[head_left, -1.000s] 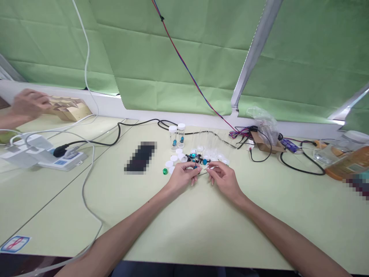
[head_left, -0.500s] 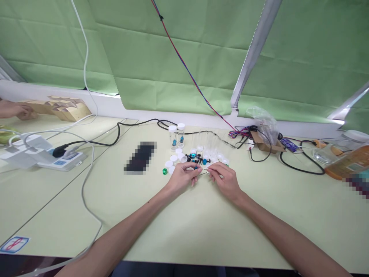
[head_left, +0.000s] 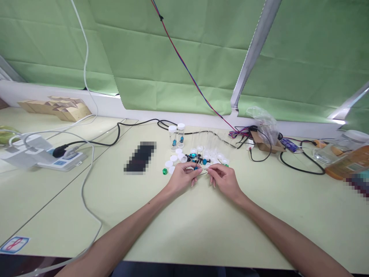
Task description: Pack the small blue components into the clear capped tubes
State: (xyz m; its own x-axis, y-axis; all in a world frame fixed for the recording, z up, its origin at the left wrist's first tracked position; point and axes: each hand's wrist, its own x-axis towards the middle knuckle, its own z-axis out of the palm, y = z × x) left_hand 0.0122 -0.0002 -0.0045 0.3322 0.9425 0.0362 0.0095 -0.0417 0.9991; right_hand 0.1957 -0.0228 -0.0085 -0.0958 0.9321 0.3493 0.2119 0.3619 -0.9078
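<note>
My left hand (head_left: 181,178) is closed in a pinch on a small blue part (head_left: 196,168). Facing it, my right hand (head_left: 226,181) pinches a thin light-coloured pin (head_left: 204,169), whose far end points at the blue part; whether they touch is too small to tell. Just beyond my fingers lies a loose group of small blue and black parts (head_left: 205,161). White caps (head_left: 168,164) and a green part (head_left: 164,171) lie left of it. Behind stand two capped clear tubes (head_left: 172,139) with blue parts inside, and several uncapped clear tubes (head_left: 211,140).
A pixelated dark rectangle (head_left: 140,157) lies on the table (head_left: 184,231) to the left. Further left are a power strip (head_left: 65,161) with plugs, white cables, and paper bags (head_left: 72,109). To the right are a cardboard box (head_left: 266,143), black cables and an orange bottle (head_left: 348,163).
The other person's hand at the far left has gone from the paper bags. My right fingers have shifted very slightly; my left hand stays almost still.
</note>
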